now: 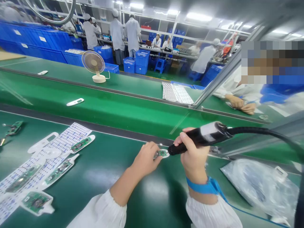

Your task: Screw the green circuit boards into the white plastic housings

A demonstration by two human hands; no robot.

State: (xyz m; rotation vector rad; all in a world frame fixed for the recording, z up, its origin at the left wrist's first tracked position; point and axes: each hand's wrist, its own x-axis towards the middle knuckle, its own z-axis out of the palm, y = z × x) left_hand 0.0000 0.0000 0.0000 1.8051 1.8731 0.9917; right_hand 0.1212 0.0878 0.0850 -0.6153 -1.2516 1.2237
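My left hand (147, 157) is closed around a small white plastic shell with a green circuit board (162, 153) in it, low over the green bench; the fingers cover part of it. My right hand (194, 158), with a blue wrist strap (201, 187), grips a black corded electric screwdriver (195, 139). The tool lies tilted, its tip pointing left at the end of the shell. Whether the bit touches a screw is too small to tell. To the left, several similar white shells with circuit boards (60, 170) lie on and around a printed sheet (77, 130).
Beyond the bench runs a green conveyor belt (118, 114) carrying a white casing (75, 102). A clear plastic bag (258, 180) lies at right. A fan (93, 65) stands on the far bench. Another person's hands (242, 104) work at the far right, past a metal post (220, 68).
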